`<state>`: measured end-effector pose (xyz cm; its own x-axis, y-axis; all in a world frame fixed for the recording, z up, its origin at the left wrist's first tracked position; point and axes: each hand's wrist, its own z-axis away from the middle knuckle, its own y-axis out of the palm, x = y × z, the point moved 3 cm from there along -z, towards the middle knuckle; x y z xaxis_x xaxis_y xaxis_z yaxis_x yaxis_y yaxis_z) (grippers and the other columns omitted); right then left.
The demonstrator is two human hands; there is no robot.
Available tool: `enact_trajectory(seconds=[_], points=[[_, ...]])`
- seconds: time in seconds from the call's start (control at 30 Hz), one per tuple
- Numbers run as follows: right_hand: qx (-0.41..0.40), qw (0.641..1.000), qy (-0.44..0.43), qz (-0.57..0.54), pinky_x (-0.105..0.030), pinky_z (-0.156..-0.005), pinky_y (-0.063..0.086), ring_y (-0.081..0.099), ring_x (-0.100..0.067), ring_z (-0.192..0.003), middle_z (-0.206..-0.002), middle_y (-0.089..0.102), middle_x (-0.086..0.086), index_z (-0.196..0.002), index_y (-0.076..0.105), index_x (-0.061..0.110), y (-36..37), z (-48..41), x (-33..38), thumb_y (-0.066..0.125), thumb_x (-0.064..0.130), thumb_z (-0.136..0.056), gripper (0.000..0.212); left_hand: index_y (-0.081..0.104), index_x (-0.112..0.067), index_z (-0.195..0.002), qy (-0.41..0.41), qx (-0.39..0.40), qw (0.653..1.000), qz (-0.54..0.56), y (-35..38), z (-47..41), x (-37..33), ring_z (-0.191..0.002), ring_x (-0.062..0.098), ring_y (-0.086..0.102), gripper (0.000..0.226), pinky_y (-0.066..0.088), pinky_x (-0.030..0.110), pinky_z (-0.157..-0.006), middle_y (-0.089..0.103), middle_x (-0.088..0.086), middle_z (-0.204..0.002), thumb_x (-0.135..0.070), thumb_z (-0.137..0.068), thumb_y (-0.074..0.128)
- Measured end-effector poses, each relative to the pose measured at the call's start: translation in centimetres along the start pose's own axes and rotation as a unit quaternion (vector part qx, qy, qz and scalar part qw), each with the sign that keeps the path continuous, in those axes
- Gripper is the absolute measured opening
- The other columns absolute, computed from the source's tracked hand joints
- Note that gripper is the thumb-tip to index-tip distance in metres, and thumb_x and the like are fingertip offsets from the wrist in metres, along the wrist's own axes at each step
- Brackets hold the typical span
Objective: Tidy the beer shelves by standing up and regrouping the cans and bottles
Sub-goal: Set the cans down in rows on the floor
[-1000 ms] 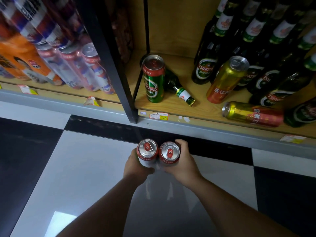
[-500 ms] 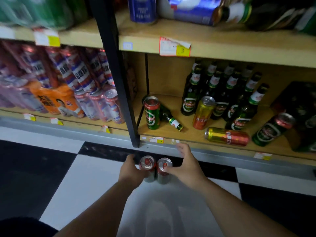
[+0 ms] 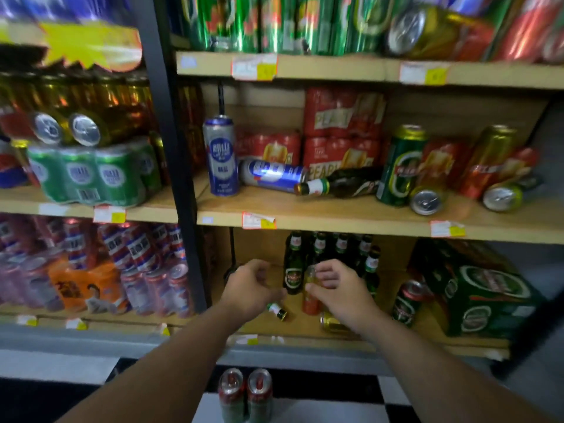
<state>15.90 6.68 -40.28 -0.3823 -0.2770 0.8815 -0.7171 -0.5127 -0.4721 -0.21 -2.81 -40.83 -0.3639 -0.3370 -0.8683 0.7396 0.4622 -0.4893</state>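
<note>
Two red-topped cans (image 3: 245,395) stand side by side on the floor, with no hand on them. Both my hands are up at the bottom shelf (image 3: 305,340). My left hand (image 3: 250,288) hovers with loosely curled fingers and holds nothing; just below it lies a green bottle (image 3: 277,311). My right hand (image 3: 338,288) is in front of an upright gold and orange can (image 3: 309,300), thumb and fingers apart and not wrapped round it. Green bottles (image 3: 293,270) stand behind. A gold can (image 3: 332,325) lies under my right wrist.
A green can (image 3: 407,303) leans against a green carton (image 3: 476,291) at the right. On the middle shelf a blue can (image 3: 221,157) stands, while another blue can (image 3: 271,175), a bottle (image 3: 338,184) and several cans lie on their sides. A black post (image 3: 183,209) divides the bays.
Both hands let go of the two red-topped cans, left them standing on the floor, and rose to the bottom shelf. The view tilted up and pulled back.
</note>
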Motion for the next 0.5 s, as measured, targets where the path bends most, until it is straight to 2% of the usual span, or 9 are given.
enact_trajectory(seconds=[0.07, 0.13, 0.27, 0.33, 0.37, 0.4, 0.5], points=[[-0.011, 1.000, -0.013, 0.005, -0.020, -0.077, 0.044, 0.054, -0.010, -0.097, -0.111, 0.056, 0.003, -0.114, 0.053, 0.024, -2.2, -0.1, 1.9, 0.070, 0.026, -0.088, 0.032, 0.055, -0.015, -0.126, 0.024, 0.002, 1.000, 0.011, -0.4, -0.3, -3.2, -0.104, 0.017, 0.060, 0.067, 0.051, 0.038, -0.094, 0.062, 0.001, -0.112, -0.021, -0.068, 0.086], [-0.030, 0.999, -0.023, 0.012, -0.021, -0.078, 0.047, 0.056, -0.008, -0.095, -0.110, 0.058, 0.004, -0.111, 0.054, 0.024, -4.4, -0.2, 3.8, 0.071, 0.027, -0.087, 0.030, 0.057, -0.016, -0.120, 0.053, 0.004, 0.998, 0.019, -0.8, -0.6, -6.3, -0.100, 0.017, 0.061, 0.060, 0.052, 0.038, -0.092, 0.064, -0.002, -0.105, -0.021, -0.067, 0.087], [-0.056, 0.997, -0.046, 0.020, -0.017, -0.070, 0.047, 0.057, -0.005, -0.091, -0.106, 0.060, 0.006, -0.110, 0.057, 0.022, -8.6, -0.8, 8.2, 0.071, 0.030, -0.087, 0.028, 0.054, -0.022, -0.120, 0.109, 0.020, 0.994, 0.022, -1.4, -1.2, -12.6, -0.096, 0.011, 0.057, 0.059, 0.049, 0.020, -0.072, 0.058, -0.004, -0.107, -0.026, -0.071, 0.085], [-0.067, 0.995, -0.063, 0.033, -0.023, -0.076, 0.048, 0.058, -0.008, -0.094, -0.106, 0.060, 0.005, -0.109, 0.058, 0.022, -10.7, -1.2, 10.4, 0.070, 0.030, -0.088, 0.026, 0.055, -0.017, -0.122, 0.135, 0.018, 0.990, 0.034, -1.8, -1.5, -15.5, -0.083, 0.007, 0.056, 0.055, 0.047, 0.014, -0.058, 0.056, -0.003, -0.102, -0.021, -0.074, 0.083], [-0.075, 0.994, -0.068, 0.038, -0.026, -0.079, 0.049, 0.058, -0.011, -0.094, -0.105, 0.060, 0.004, -0.108, 0.058, 0.022, -11.7, -1.4, 11.4, 0.070, 0.029, -0.088, 0.024, 0.055, -0.015, -0.121, 0.150, 0.013, 0.988, 0.036, -2.1, -1.7, -16.8, -0.079, 0.006, 0.055, 0.054, 0.046, 0.012, -0.056, 0.056, -0.003, -0.099, -0.020, -0.074, 0.082], [-0.084, 0.993, -0.076, 0.044, -0.028, -0.080, 0.049, 0.059, -0.012, -0.095, -0.105, 0.061, 0.003, -0.107, 0.059, 0.021, -12.7, -1.7, 12.4, 0.070, 0.029, -0.088, 0.024, 0.056, -0.014, -0.121, 0.167, 0.007, 0.986, 0.029, -2.3, -1.8, -18.1, -0.080, 0.005, 0.055, 0.054, 0.047, 0.012, -0.060, 0.056, -0.004, -0.098, -0.022, -0.074, 0.082], [-0.103, 0.989, -0.095, 0.056, -0.026, -0.077, 0.050, 0.060, -0.012, -0.093, -0.104, 0.062, 0.003, -0.107, 0.060, 0.021, -15.7, -2.3, 14.8, 0.070, 0.028, -0.088, 0.022, 0.059, -0.015, -0.116, 0.198, -0.004, 0.980, 0.018, -3.0, -2.6, -21.6, -0.090, 0.009, 0.059, 0.050, 0.052, 0.023, -0.077, 0.059, -0.006, -0.098, -0.027, -0.073, 0.083]])
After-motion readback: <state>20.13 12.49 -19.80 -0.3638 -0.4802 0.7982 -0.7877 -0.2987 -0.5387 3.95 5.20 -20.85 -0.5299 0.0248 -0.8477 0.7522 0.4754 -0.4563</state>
